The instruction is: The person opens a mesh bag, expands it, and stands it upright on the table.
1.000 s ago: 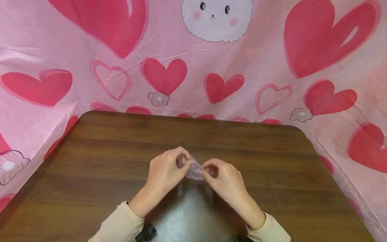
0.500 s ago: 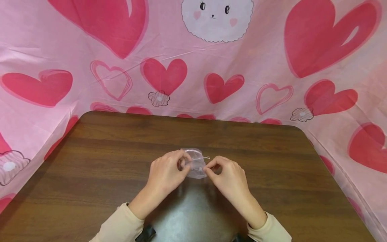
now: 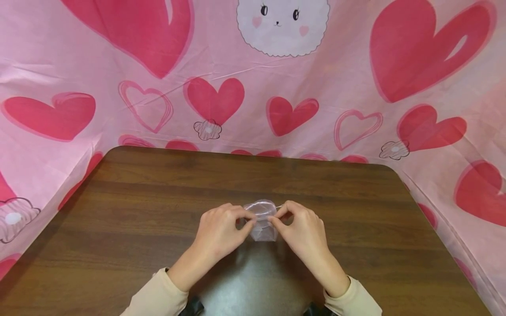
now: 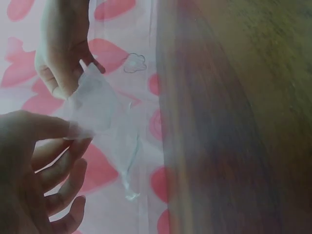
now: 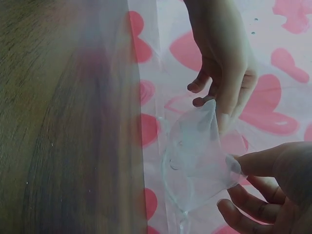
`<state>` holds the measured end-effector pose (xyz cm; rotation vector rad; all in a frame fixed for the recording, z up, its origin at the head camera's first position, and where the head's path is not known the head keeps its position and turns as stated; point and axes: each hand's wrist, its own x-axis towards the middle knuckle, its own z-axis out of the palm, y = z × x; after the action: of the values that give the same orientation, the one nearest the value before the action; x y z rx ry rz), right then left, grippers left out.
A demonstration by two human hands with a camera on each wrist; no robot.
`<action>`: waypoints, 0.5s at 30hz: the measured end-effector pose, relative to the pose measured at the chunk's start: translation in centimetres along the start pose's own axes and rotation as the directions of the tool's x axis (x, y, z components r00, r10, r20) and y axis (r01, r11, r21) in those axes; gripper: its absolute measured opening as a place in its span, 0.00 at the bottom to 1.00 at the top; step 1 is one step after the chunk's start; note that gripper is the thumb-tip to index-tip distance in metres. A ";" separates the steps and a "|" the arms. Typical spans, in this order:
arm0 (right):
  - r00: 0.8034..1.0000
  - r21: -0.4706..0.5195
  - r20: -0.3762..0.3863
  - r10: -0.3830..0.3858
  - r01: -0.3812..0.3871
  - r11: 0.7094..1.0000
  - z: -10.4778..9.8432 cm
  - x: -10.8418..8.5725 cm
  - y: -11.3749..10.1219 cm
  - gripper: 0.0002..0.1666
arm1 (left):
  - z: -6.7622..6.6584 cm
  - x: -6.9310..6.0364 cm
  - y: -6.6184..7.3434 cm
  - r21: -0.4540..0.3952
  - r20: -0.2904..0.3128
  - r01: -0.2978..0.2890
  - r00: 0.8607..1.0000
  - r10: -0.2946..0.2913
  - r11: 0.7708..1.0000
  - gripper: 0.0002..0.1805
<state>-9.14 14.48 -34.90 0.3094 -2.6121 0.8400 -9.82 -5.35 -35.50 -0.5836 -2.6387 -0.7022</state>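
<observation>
A small sheer white drawstring pouch (image 3: 264, 233) is held just above the table, between both hands in the head view. My left hand (image 3: 222, 228) pinches its left side between thumb and index finger. At its right side my right hand (image 3: 303, 228) pinches the fabric the same way. A shiny pale cord crosses the pouch's far part, with its end poking out near the right hand. In the left wrist view the pouch (image 4: 95, 105) looks see-through and slightly creased. The right wrist view shows the pouch (image 5: 197, 151) spread between the fingertips, its cord end hanging down.
Brown wood-grain table (image 3: 158, 193) with rounded far corners lies beneath the hands. A pink cloth (image 3: 245, 57) printed with red hearts hangs around its back and sides. Light glares on the table near the front.
The pouch has gone from slanted and bunched to spread fairly flat between the hands, its cord showing at the far side. Both hands have shifted slightly and keep pinching it.
</observation>
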 end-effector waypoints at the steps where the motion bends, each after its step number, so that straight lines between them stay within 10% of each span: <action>1: 1.000 0.004 0.002 -0.002 0.002 1.000 0.0 0.0 0.0 0.12 | 0.0 0.0 -0.1 0.005 -0.005 0.007 1.000 -0.007 1.000 0.04; 15: 0.998 -0.011 0.032 -0.052 0.052 0.999 0.1 -0.3 -0.2 0.07 | 0.1 0.2 -0.6 0.003 -0.053 0.031 0.998 -0.031 1.000 0.08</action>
<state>-8.87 14.30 -34.95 0.3890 -2.6258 0.8075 -10.31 -5.72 -35.77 -0.5167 -2.6048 -0.7115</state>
